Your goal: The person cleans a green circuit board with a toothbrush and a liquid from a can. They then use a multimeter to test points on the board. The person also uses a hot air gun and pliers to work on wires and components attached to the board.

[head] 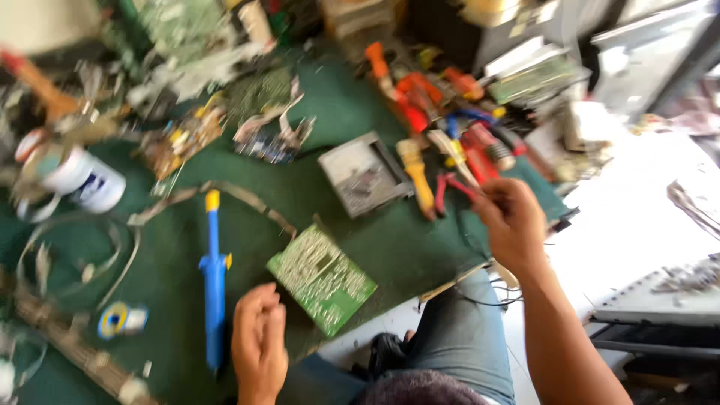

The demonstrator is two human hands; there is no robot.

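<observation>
The green circuit board lies at two o'clock from my left hand, fingers curled shut on nothing. The blue soldering iron runs lengthwise at eleven. My right hand pinches something unclear near red pliers.

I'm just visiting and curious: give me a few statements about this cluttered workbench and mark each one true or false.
1. The blue-handled soldering iron lies on the green mat. True.
2. The left hand grips the soldering iron. False: it hovers beside it as a loose fist, holding nothing visible.
3. The green rectangular circuit board lies between the two hands. True.
4. The right hand rests on the circuit board. False: it is raised near the red-handled pliers.
5. The white tub stands right of the pliers. False: it is far left.
</observation>
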